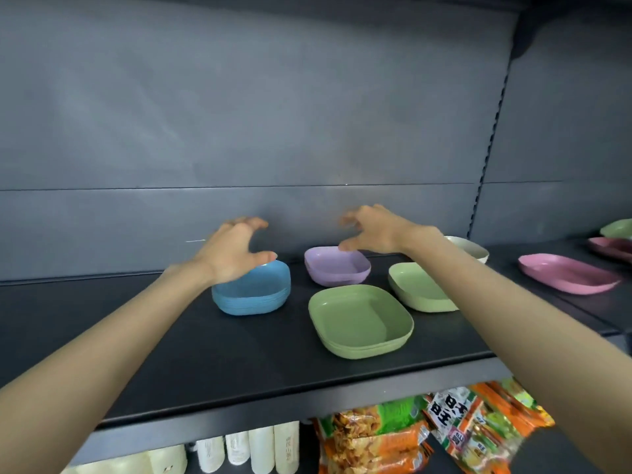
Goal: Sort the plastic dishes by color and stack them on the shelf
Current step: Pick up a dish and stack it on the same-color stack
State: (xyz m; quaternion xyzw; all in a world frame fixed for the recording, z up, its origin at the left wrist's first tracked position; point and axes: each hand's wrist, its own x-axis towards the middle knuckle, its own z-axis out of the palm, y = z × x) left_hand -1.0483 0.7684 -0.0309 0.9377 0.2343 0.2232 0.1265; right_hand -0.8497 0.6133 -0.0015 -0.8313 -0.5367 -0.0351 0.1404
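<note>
Left hand (232, 249) and right hand (378, 230) are bare, forearms likewise; blurred fingers (251, 223) may hide small details.

Shelf (256, 354) lies bare left of the green stack (359, 319) — open passage along the front edge. Behind it: blue stack (253, 292) and purple dish (337, 266), narrow gap between. Right of it — pale green dish (417, 289) near, pink dish (567, 273) well apart.
</note>
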